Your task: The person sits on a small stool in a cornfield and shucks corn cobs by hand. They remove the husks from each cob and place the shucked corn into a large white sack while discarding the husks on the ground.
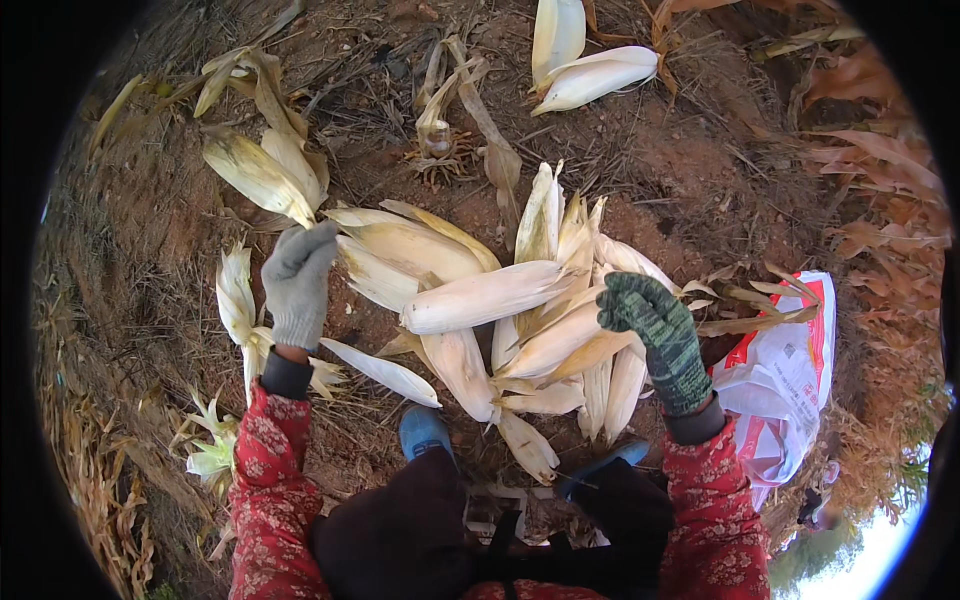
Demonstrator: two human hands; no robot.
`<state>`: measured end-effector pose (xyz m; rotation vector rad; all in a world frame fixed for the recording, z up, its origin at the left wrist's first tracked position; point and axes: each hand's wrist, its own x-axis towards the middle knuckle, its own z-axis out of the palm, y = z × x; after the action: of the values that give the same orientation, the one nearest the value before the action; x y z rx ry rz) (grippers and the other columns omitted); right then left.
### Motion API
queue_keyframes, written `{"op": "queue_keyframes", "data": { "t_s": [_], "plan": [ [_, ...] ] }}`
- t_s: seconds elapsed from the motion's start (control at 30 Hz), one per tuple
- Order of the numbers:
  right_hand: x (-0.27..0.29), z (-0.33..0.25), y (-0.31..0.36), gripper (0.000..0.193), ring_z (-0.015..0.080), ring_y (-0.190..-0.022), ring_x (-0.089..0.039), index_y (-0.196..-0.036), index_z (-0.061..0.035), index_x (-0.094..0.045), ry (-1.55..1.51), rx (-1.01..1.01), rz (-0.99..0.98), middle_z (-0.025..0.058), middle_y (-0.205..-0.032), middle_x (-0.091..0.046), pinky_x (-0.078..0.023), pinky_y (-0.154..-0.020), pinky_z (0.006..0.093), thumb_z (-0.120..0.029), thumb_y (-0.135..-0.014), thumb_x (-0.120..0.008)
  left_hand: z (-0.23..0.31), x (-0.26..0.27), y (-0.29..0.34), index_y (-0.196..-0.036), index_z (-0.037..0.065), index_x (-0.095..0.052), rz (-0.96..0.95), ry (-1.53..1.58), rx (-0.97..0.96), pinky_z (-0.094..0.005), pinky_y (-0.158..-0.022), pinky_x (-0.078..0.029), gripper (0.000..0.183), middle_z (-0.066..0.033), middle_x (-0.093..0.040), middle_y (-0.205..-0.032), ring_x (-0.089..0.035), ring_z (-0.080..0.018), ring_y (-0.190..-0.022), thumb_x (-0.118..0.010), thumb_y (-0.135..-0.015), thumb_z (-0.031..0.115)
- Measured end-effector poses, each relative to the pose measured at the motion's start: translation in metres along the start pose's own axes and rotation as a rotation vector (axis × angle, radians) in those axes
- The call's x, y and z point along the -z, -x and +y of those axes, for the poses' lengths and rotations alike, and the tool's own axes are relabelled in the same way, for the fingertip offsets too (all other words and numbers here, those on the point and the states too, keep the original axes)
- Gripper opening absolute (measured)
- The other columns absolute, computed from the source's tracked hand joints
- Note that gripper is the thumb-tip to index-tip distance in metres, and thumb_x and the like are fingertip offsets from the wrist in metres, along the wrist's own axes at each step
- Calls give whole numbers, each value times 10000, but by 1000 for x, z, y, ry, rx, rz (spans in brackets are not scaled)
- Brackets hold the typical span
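Observation:
My left hand [300, 278], in a pale grey knitted glove, is closed at the pointed end of a dry corn husk [258, 175]. The husk stretches up and left from my fingers, its pale leaves spread. Over the right side of a pile of corn ears in husks [490, 297], my right hand [655, 335] wears a mottled green glove. Its fingers are curled in, and anything inside them is hidden. Between my hands the ears lie crossed over one another, cream to yellow. A loose pale husk leaf [380, 374] lies below the pile's left side.
A white and red woven sack [780, 385] lies crumpled at the right. My blue shoes [425, 435] are just below the pile. Two husked ears [597, 78] lie farther off. A cut stalk stump [437, 140] stands beyond the pile, and dry stalks [875, 230] edge the right.

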<state>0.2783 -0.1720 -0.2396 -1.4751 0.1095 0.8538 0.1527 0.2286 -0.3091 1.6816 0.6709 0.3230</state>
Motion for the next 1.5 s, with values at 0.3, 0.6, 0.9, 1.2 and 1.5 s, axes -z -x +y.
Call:
{"op": "queue_keyframes", "data": {
  "t_s": [0.3, 0.6, 0.9, 1.2, 1.5],
  "plan": [
    [-21, 27, -294, 349, 364, -1078, -584, -1277, -9, -504, 119, 447, 125, 215, -1203, -576, -534, -926, 479, -194, -984, -542, -8, -111, 83, -1015, 170, -669, -615, -556, -682, -372, -665, -465, 277, -20, -575, -793, -579, -240, -739, -713, -752, 244],
    [-32, -3, -334, 197, 197, -656, -537, -1106, -14, -520, -820, -126, 209, 68, -793, -547, -487, -590, 319, -177, -996, -531, -34, -120, 51, -1055, 196, -666, -619, -791, -837, -402, -706, -464, 330, -15, -581, -859, -575, -237, -807, -665, -728, 240],
    [14, -80, -161, 288, 62, -439, -364, -1012, -41, -571, -582, -59, -261, -70, -610, -451, -329, -422, 258, -303, -1035, -456, -32, -117, 49, -1033, 181, -645, -552, -801, -863, -395, -662, -467, 380, -12, -564, -820, -570, -242, -765, -714, -662, 229],
    [-11, 53, 86, 322, 283, -960, -624, -1201, -18, -611, 529, 160, -615, 153, -1098, -628, -531, -795, 349, -136, -907, -558, -29, -127, 56, -1034, 84, -618, -568, -889, -474, -419, -849, -468, 311, -98, -610, -967, -580, -312, -954, -662, -768, 238],
    [-16, 13, 242, 316, 221, -961, -644, -1274, -42, -564, 379, -119, -254, 128, -1156, -635, -536, -824, 324, -116, -967, -577, 30, -80, 77, -1009, 103, -573, -362, -734, -699, -439, -768, -460, 160, -102, -578, -897, -578, -327, -878, -619, -878, 184]
  ]
}}
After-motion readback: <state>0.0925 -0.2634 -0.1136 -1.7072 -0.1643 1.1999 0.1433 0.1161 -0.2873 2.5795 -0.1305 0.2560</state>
